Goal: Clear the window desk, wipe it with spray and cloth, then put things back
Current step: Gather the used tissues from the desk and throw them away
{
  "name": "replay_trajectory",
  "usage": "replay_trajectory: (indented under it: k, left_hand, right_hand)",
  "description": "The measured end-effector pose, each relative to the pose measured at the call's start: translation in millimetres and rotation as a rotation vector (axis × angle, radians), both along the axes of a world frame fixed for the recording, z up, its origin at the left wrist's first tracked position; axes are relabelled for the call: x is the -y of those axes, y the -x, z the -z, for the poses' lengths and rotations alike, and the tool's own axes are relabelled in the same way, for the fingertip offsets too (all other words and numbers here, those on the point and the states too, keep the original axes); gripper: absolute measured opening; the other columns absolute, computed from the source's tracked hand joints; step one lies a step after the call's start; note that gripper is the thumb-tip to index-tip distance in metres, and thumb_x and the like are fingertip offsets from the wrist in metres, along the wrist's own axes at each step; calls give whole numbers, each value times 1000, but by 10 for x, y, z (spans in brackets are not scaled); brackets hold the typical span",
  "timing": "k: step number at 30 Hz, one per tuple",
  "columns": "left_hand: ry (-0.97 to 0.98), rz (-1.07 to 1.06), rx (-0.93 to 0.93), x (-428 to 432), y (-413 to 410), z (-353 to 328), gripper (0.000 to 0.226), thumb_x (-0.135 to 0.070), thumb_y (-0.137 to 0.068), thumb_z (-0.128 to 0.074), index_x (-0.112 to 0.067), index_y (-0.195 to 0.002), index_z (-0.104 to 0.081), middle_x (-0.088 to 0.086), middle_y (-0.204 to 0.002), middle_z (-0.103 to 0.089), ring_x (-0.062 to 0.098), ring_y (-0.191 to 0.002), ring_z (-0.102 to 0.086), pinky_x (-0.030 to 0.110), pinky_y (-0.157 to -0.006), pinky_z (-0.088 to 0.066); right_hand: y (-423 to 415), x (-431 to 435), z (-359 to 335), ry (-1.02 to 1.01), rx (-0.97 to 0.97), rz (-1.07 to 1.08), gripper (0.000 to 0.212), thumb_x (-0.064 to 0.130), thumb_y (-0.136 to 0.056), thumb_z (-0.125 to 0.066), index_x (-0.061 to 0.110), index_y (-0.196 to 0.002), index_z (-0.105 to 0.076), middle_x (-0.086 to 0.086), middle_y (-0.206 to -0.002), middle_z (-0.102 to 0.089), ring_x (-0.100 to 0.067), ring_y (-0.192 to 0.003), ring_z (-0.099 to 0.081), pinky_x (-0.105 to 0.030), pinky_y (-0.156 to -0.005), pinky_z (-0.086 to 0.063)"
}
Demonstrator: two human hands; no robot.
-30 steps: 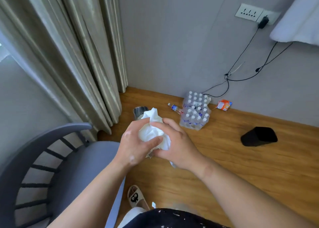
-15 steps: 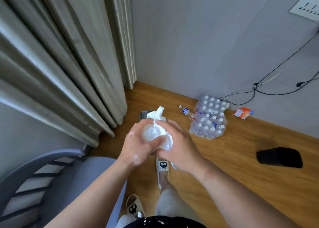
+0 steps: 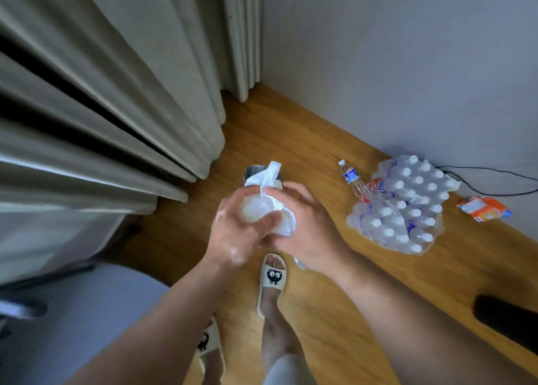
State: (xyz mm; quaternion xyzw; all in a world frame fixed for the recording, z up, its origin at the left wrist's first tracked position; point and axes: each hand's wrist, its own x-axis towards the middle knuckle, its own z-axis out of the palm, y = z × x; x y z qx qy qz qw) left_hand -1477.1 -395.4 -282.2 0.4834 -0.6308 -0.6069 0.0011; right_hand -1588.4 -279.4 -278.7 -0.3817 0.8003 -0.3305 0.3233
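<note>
Hands together: left hand (image 3: 233, 227) and right hand (image 3: 308, 227), fingers curled, grip crumpled white cloth (image 3: 262, 207); loose corner sticks up above the fingertips.

No lettering can be read — the bottle label (image 3: 350, 176) is blurred; the orange packet (image 3: 483, 209) too.

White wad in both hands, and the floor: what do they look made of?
White wad: thin, matte, softly crumpled, likely tissue or thin cloth; cannot tell which. Floor: warm planks with grain and slight sheen, wood or laminate.
</note>
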Motion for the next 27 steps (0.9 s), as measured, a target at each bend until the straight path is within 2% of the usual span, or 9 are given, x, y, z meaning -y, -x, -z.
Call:
replay_trajectory:
  k: [3, 6, 8, 12, 14, 18, 21, 25, 27]
  left_hand:
    - [-17, -70, 18, 50, 185, 681, 48, -55, -61, -81, -52, -106, -65, -4, -105, -71, 22, -96, -73, 47, -76, -64]
    - [-109, -143, 36, 69, 342, 1423, 50, -28, -73, -91, -34, -118, -69, -1, -105, -72, 23, -94, -74, 30, -55, -60]
    - [-155, -182, 47, 65, 425, 1921, 46, -16, -79, -88, -28, -119, -69, 1, -107, -71, 22, -91, -73, 25, -50, -57]
    - [-103, -158, 85, 47, 520, 2850, 45, -24, -82, -84, -36, -121, -66, -11, -104, -67, 8, -94, -67, 11, -58, -54]
    - [-87, -152, 113, 60, 527, 3217, 50, -29, -83, -83, -36, -128, -64, -9, -113, -66, 11, -100, -65, 8, -62, -53]
    - [-50, -107, 145, 91, 494, 3777, 67, -41, -77, -82, -37, -139, -56, -5, -129, -63, 20, -117, -63, 40, -97, -58]
    - [-63, -72, 177, 151, 498, 3975, 74, -42, -82, -79, -36, -148, -47, -6, -138, -59, 18, -123, -60, 37, -99, -57]
    - [-122, -37, 169, 203, 478, 3951, 80, -35, -85, -80, -36, -155, -40, -15, -141, -49, 7, -125, -51, 10, -82, -46]
    - [-141, -37, 142, 197, 409, 3890, 87, -39, -77, -85, -38, -153, -42, -14, -143, -51, 11, -129, -54, 14, -87, -52]
  right_hand:
    - [200, 121, 713, -11, 33, -46, 86, 38, -61, -87, 33, -141, -54, 17, -138, -45, -2, -126, -48, -18, -103, -40]
    - [353, 184, 1475, -23, 43, -44, 87, 45, -58, -82, 28, -140, -56, 6, -140, -52, -9, -127, -50, -22, -105, -41]
    - [434, 189, 1983, -42, 58, -60, 89, 38, -59, -90, 24, -141, -56, 3, -141, -52, -10, -128, -49, -23, -105, -40]
    - [507, 152, 2965, -56, 101, -60, 90, 26, -61, -96, 22, -141, -55, 9, -134, -49, 3, -119, -43, -5, -100, -30]
    - [505, 174, 3357, -61, 116, -40, 88, 26, -62, -95, 21, -141, -55, 9, -131, -47, 4, -116, -42, 1, -96, -26]
    - [485, 289, 3863, -78, 117, -51, 90, 28, -68, -93, 20, -146, -49, 1, -141, -47, -6, -127, -43, -3, -99, -26]
    - [449, 396, 4072, -114, 95, -106, 93, 30, -74, -89, 21, -152, -40, -1, -151, -41, -12, -137, -39, -10, -104, -29]
    - [473, 408, 4071, -148, 73, -136, 96, 29, -79, -86, 27, -157, -31, -3, -166, -18, -14, -152, -19, -17, -113, -22]
    - [507, 349, 4007, -133, 29, -124, 96, 26, -78, -87, 27, -156, -32, -1, -167, -15, -12, -153, -15, -16, -113, -22]
